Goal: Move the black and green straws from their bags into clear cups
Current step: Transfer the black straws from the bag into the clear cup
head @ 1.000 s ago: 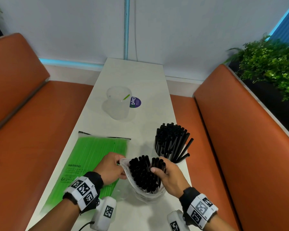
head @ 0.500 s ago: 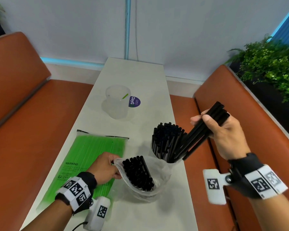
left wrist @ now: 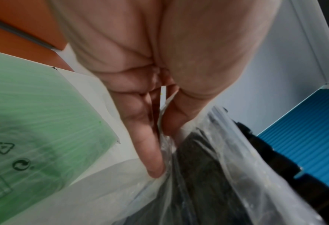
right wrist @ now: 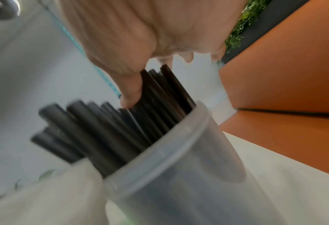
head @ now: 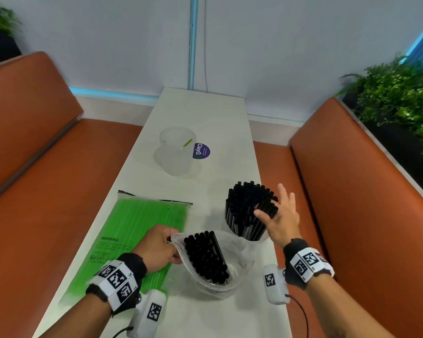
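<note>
Head view shows the left hand point(head: 156, 247) pinching the rim of a clear plastic bag point(head: 239, 250) near the table's near end, holding its mouth wide; the left wrist view shows thumb and fingers point(left wrist: 150, 146) pressed together on the thin plastic edge. Inside the bag lie the remaining black straws point(head: 205, 257), their open ends pointing up toward the camera. Just beyond the bag stands a clear cup point(head: 259, 236) packed with black straws in the cup point(head: 248, 206), fanned out above the rim. The right hand point(head: 281, 217) is spread loose beside and over that bundle, fingers straight; its thumb and fingers touch the straw tops on the right side without gripping any, and the right wrist view, though blurred, shows the thumb point(right wrist: 129, 85) resting against the straws above the cup rim. To the left of the bag a flat green straw bag point(head: 137, 230) lies on the white table point(head: 220, 118), partly under the left wrist. Farther up the table stands a second clear cup point(head: 175, 154) with a single green straw point(head: 187, 142) in it, beside a round purple sticker point(head: 202, 151). Orange benches point(head: 366, 215) flank the table.
</note>
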